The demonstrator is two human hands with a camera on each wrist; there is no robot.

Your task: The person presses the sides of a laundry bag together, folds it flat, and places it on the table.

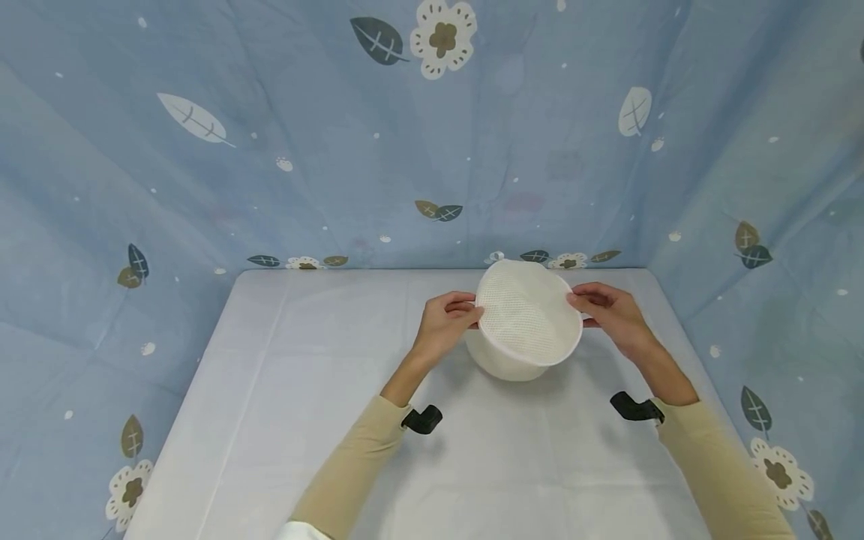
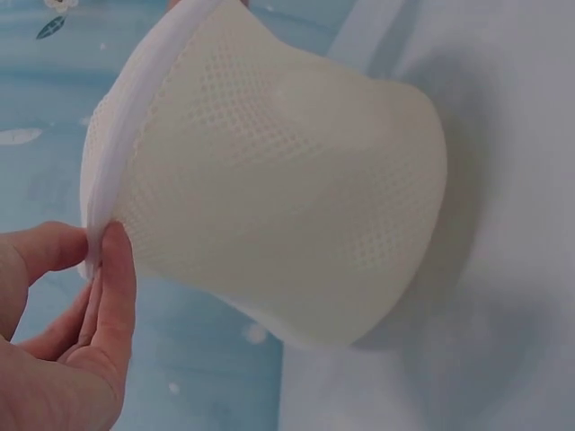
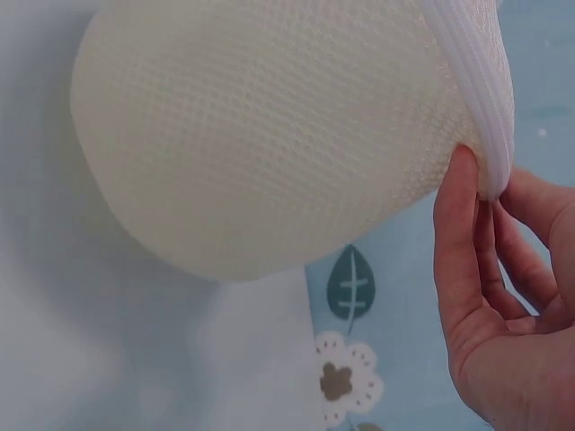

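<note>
head view: the bag (image 1: 529, 311), white and round with a mesh surface, is above the far part of the white table (image 1: 270, 405), right of its middle. its round top tilts toward the person, and its rounded base is lower down, near the tabletop; i cannot tell from here whether it touches. the left hand (image 1: 447, 319) pinches the rim on the left, the right hand (image 1: 617, 319) pinches it on the right, so the bag is between them. beige sleeves (image 1: 354, 461) cover the forearms, and a black piece (image 1: 423, 420) juts out at each wrist. a blue curtain (image 1: 304, 127) with leaves and flowers stands behind the table and along both sides.

left wrist view: the left thumb and fingers hold the white rim, a narrow grip with the thumb on one side and the fingers on the other. the mesh wall bulges away from them, and a soft shadow lies on the table beside the base.

right wrist view: the right thumb and forefinger grip the rim in the same way. a dark leaf and a white flower on the curtain show below the bag.
</note>
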